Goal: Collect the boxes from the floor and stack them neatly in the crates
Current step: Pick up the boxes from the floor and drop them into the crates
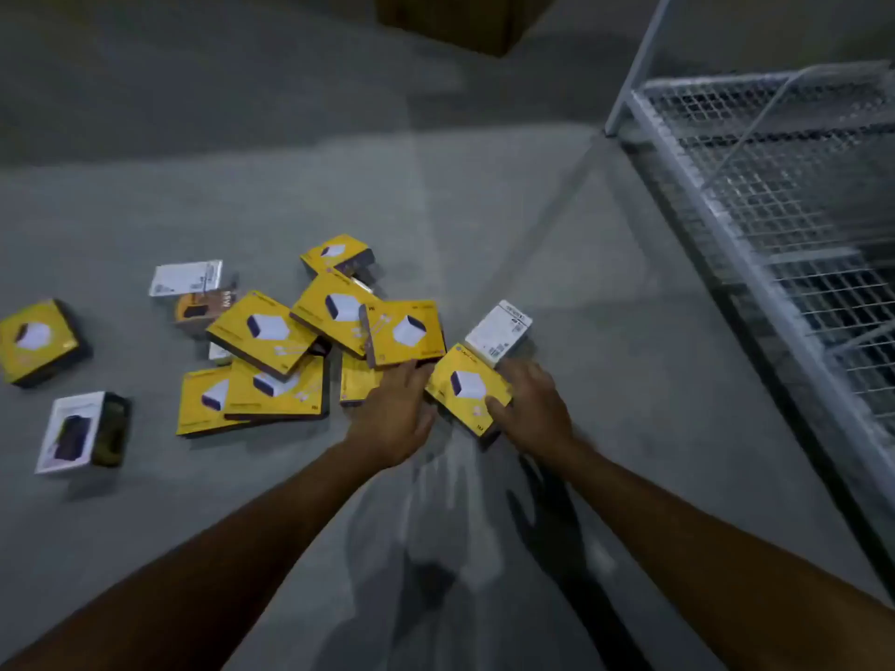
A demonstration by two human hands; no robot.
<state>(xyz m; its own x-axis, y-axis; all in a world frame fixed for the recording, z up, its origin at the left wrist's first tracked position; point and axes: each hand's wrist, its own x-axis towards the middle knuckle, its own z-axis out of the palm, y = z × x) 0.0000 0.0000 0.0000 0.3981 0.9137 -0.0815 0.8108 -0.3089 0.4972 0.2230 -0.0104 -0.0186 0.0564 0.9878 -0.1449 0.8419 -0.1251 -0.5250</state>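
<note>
The right hand [530, 404] is pinching the near-right yellow box [467, 385] down by the floor [605, 380] across its stiff, likely light card edges — the left hand [392, 414] is touching a tilted box [407, 334], its grip unclear.

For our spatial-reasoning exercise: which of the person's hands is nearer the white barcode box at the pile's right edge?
Right. The right hand is close beside the white barcode box, gripping the yellow box next to it; the left hand is farther left, beyond that yellow box.
</note>
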